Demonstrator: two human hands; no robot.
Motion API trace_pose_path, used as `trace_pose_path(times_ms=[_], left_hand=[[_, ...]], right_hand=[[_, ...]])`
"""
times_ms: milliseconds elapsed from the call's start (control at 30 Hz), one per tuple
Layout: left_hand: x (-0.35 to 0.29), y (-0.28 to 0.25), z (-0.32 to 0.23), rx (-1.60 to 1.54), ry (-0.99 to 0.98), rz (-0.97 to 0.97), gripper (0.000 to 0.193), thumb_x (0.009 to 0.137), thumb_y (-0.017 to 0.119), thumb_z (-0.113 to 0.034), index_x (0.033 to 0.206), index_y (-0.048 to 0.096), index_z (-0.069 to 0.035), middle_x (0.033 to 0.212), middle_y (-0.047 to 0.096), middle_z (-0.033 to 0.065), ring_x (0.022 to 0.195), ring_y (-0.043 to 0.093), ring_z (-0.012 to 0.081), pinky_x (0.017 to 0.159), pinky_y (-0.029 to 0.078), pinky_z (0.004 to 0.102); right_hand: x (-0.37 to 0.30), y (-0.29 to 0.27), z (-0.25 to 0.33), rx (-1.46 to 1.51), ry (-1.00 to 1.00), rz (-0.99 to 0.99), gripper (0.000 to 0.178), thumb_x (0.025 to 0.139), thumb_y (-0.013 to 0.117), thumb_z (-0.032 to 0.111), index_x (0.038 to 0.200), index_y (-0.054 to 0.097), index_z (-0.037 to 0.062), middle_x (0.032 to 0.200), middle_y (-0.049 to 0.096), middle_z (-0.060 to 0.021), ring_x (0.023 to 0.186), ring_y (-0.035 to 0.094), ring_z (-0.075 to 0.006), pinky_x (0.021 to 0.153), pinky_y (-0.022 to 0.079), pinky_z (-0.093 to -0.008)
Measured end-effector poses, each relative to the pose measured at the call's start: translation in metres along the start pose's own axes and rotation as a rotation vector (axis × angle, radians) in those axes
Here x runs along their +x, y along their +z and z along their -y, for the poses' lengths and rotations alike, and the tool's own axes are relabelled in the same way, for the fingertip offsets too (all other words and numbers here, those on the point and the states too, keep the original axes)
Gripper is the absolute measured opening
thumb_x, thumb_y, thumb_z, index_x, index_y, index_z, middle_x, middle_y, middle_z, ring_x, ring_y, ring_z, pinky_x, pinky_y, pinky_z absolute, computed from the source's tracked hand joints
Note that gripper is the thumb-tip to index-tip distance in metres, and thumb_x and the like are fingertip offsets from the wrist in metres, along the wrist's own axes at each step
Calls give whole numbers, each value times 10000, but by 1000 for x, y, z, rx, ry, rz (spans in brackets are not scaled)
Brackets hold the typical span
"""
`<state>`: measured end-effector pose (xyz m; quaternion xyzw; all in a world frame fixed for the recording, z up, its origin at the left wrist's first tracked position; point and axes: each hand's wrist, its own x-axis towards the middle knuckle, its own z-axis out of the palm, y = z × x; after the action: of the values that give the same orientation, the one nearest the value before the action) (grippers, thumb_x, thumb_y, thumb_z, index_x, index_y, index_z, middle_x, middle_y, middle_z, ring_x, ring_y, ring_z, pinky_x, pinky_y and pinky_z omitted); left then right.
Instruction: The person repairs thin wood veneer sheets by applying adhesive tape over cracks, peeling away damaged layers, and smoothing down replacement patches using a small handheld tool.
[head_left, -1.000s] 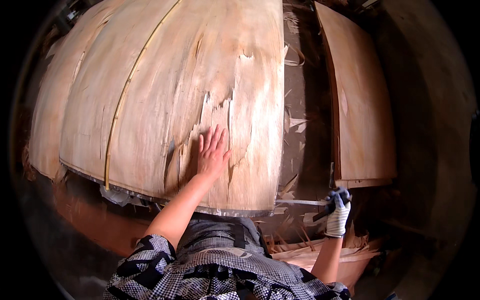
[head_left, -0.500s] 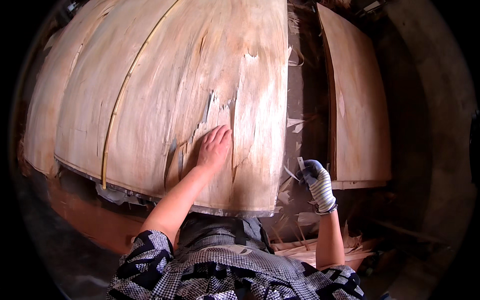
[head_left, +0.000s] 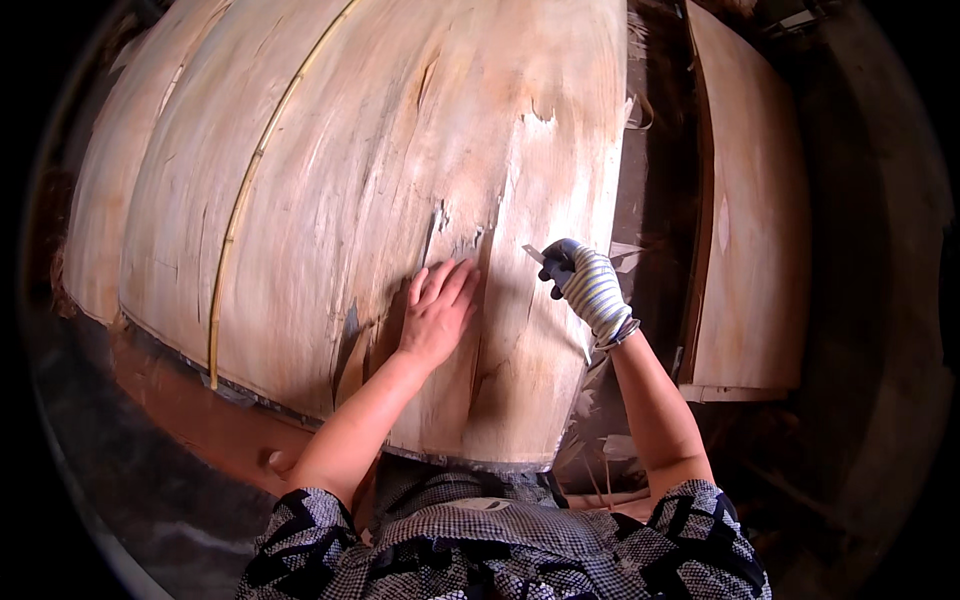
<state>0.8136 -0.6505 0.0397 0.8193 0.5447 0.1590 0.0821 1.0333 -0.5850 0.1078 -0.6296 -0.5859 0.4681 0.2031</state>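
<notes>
A wide sheet of pale wood veneer [head_left: 300, 250] lies before me, with ragged splits and holes near its middle. My left hand [head_left: 437, 315] is bare and lies on the veneer with its fingers stretched out, just below a torn gap [head_left: 470, 240]. To its right, my right hand [head_left: 585, 285] wears a striped glove with dark fingertips. Its fingers are closed around a knife [head_left: 533, 253], whose short flat blade points up and left over the veneer. The handle is hidden in the glove.
A long thin bamboo strip [head_left: 240, 210] runs down the left part of the veneer. Beyond a dark gap on the right stands another stack of veneer [head_left: 750, 220]. Torn scraps [head_left: 620, 447] litter the floor by the near right corner.
My right hand has moved up and left with the knife, from the gap beside the stack to above the veneer. The left hand stays on the sheet, covering more of the torn patch.
</notes>
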Motion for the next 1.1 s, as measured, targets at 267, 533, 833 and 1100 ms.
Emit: trace_pose_path(times_ms=[267, 533, 833, 1100], left_hand=[[7, -1, -3, 34, -24, 15, 472, 760, 620, -224, 1207, 513, -117, 1338, 400, 0, 1266, 309, 184, 1048, 186, 416], [9, -4, -6, 68, -72, 34, 492, 748, 632, -245, 1211, 508, -132, 1322, 412, -7, 1252, 326, 177, 1048, 190, 418], [17, 0, -6, 23, -89, -34, 545, 721, 658, -200, 1232, 488, -119, 1220, 452, 13, 1172, 384, 178, 1033, 205, 426], [25, 3, -2, 7, -62, -58, 494, 724, 651, -183, 1194, 518, -106, 1195, 463, 19, 1157, 390, 188, 1018, 224, 418]], right_hand=[[47, 18, -10, 242, 94, 128, 115, 844, 541, 20, 948, 576, -17, 755, 634, -92, 582, 578, -138, 475, 480, -269], [56, 33, 0, 465, 216, 201, 122, 853, 535, 115, 931, 594, 42, 782, 626, -40, 538, 548, -100, 426, 379, -208], [59, 35, -10, 518, 202, 190, 130, 846, 553, 134, 932, 594, 45, 750, 611, -25, 537, 548, -95, 443, 387, -214], [66, 38, -15, 456, 206, 185, 147, 845, 580, 149, 953, 600, 52, 737, 624, -16, 536, 558, -89, 413, 380, -216]])
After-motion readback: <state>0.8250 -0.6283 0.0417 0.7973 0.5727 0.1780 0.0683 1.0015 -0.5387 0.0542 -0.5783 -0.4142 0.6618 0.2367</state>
